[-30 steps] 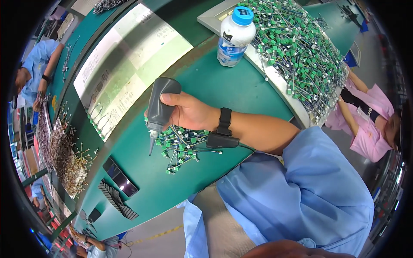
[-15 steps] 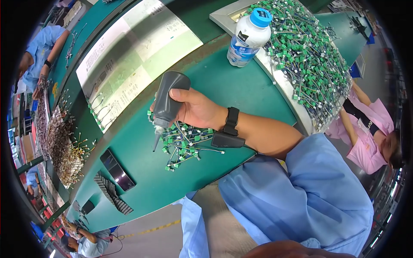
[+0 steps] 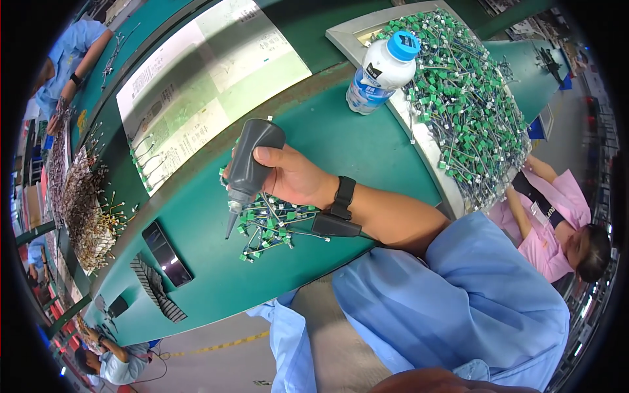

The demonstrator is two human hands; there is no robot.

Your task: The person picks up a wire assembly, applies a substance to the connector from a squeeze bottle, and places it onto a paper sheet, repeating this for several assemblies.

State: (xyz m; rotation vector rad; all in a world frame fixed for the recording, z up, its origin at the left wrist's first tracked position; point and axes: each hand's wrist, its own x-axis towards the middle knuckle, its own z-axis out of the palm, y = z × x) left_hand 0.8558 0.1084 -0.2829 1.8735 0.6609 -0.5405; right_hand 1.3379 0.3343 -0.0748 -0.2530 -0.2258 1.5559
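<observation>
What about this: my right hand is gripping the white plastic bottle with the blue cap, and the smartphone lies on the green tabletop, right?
Not quite: the head view shows your right hand gripping the dark grey squeeze bottle, not the white plastic bottle with the blue cap. The smartphone does lie on the green tabletop.

Squeeze bottle (image 3: 247,164): plain dark grey; nozzle (image 3: 232,221), grey.
Loose wire leads (image 3: 270,226): green connectors, white end plugs, dark and grey wires.
Heaped leads (image 3: 462,98): green, white and dark, mixed.
Tray (image 3: 342,37): silver-grey.
Table (image 3: 367,147): deep green.
Drink bottle (image 3: 393,71): white; bright blue cap (image 3: 403,46), blue-and-white label (image 3: 365,97).
Printed sheet (image 3: 268,59): white and pale green blocks, dark print.
Phone (image 3: 167,252): black.
Cloth (image 3: 156,288): dark and light grey stripes.
Wrist strap (image 3: 343,198): black.
Sleeve (image 3: 498,275): light blue.
Co-worker's shirt (image 3: 573,203): pink.
Floor tape (image 3: 223,346): yellow.
</observation>
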